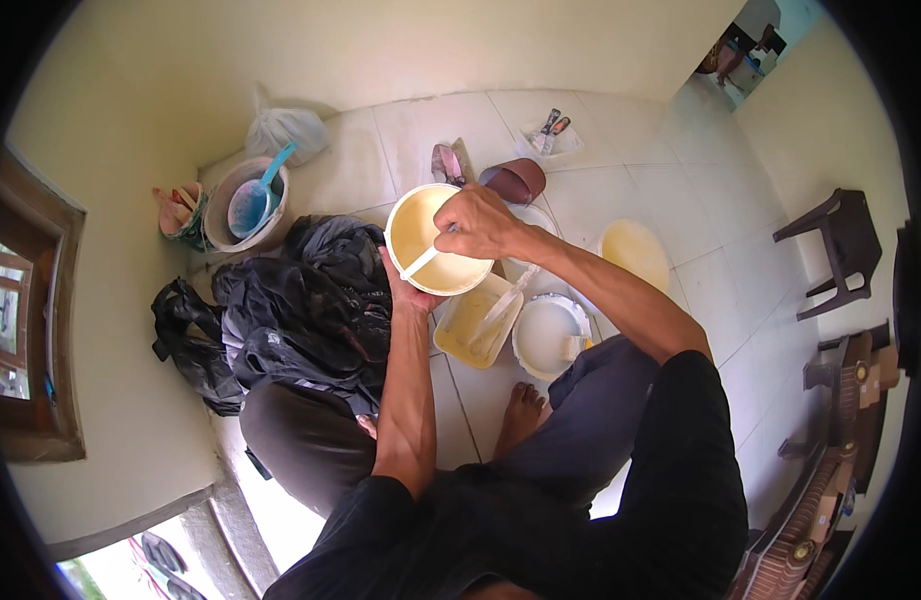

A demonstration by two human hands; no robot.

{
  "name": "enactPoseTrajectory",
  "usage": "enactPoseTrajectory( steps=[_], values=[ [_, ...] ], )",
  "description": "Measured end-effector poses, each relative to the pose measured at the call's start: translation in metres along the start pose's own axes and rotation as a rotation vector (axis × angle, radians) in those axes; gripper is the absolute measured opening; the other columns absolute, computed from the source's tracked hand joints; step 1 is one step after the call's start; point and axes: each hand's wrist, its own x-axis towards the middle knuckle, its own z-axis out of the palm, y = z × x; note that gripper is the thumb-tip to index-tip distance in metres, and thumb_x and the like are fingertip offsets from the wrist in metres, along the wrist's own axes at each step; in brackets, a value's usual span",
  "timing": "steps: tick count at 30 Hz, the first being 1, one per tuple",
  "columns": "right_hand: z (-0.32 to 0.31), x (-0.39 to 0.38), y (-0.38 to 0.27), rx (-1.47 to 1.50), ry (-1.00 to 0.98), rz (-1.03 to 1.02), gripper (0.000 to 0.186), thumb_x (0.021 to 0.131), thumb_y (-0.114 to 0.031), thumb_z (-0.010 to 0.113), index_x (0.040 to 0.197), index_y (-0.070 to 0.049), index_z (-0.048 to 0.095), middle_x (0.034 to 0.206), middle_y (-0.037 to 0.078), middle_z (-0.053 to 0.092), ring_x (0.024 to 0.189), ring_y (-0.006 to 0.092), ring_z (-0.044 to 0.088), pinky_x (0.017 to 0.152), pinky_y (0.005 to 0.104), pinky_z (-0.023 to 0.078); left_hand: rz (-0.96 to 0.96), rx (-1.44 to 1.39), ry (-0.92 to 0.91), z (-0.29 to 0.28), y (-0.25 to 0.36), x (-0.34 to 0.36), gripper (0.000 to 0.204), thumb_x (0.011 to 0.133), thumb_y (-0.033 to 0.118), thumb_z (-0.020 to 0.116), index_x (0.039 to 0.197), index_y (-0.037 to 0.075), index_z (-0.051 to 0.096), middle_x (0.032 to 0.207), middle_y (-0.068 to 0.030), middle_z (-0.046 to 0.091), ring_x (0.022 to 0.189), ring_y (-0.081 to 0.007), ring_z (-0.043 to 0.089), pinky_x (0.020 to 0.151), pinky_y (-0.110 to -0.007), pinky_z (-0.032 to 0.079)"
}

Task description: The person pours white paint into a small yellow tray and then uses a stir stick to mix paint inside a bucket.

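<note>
My left hand grips the near rim and underside of a round plastic bucket of cream-yellow paint, holding it tilted above the floor. My right hand is over the bucket's right rim, closed on a white stick whose end reaches into the paint. Directly below the bucket lies a rectangular paint tray with cream paint and a tool resting in it. To the tray's right stands a round white container. My bare foot rests on the tiles near them.
Black plastic bags are heaped at the left. A grey bucket with a blue scoop stands in the corner beside a white bag. A round yellow lid, a maroon object, scrapers and a dark stool lie about.
</note>
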Motion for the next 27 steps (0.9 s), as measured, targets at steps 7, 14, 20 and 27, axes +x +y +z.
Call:
enactPoseTrajectory(
  steps=[7,14,20,27],
  values=[
    [-0.001,-0.017,0.003,0.047,-0.029,-0.002,0.031,0.064,-0.02,0.064,0.055,0.001,0.043,0.052,0.019,0.036,0.047,0.0333,0.036,0.049,0.0445,0.034,0.061,0.04,0.05,-0.007,0.001,0.01,0.088,0.087,0.083,0.029,0.143,0.018,0.049,0.143,-0.0086,0.053,0.128,-0.0337,0.052,0.107,-0.054,0.042],
    [0.005,-0.038,0.011,0.067,-0.029,-0.002,0.034,0.064,-0.02,0.062,0.054,0.001,0.038,0.05,0.018,0.033,0.047,0.0329,0.033,0.049,0.0451,0.032,0.177,0.085,-0.047,-0.004,-0.006,0.019,0.066,0.095,0.066,0.039,0.133,0.015,0.056,0.133,-0.0053,0.06,0.118,-0.029,0.059,0.1,-0.047,0.049],
    [0.003,-0.044,0.012,0.067,-0.067,-0.003,0.035,0.064,-0.021,0.061,0.055,0.002,0.036,0.051,0.018,0.031,0.047,0.0319,0.03,0.049,0.045,0.031,0.228,0.129,-0.016,-0.008,-0.006,0.017,0.067,0.099,0.064,0.035,0.14,0.014,0.05,0.138,-0.0083,0.057,0.124,-0.0307,0.055,0.104,-0.046,0.046],
    [-0.002,-0.053,0.008,0.075,-0.14,0.028,0.035,0.065,-0.021,0.062,0.055,0.002,0.038,0.051,0.018,0.033,0.047,0.0313,0.032,0.05,0.0448,0.032,0.256,0.167,-0.056,-0.018,-0.01,0.017,0.069,0.099,0.065,0.035,0.141,0.013,0.049,0.137,-0.0098,0.057,0.122,-0.0303,0.057,0.103,-0.045,0.047]
  ],
)
